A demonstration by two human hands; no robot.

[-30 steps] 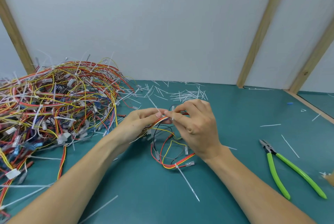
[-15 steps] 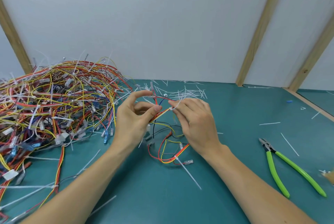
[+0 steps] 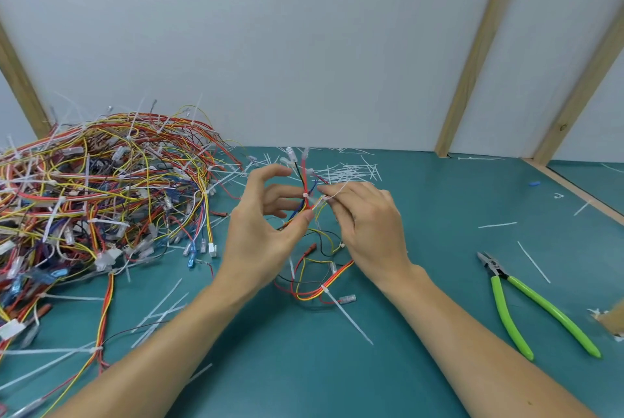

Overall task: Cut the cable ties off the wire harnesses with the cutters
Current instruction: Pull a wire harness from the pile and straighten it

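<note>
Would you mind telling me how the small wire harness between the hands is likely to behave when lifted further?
Probably floppy: the small wire harness droops in loose loops from the left hand down to the table. Likely light, since the pinch of thumb and finger carries it. Its loops and long cable tie tail may well snag.

Both forearms reaching in from bottom, hands raised mid-frame, nearly touching. Left hand [image 3: 260, 232] palm turned right, thumb tip pinching wires against curled fingers, index arched up and free. Right hand [image 3: 368, 225] back to camera, fingers curled, fingertips pinching a thin white tie.
</note>
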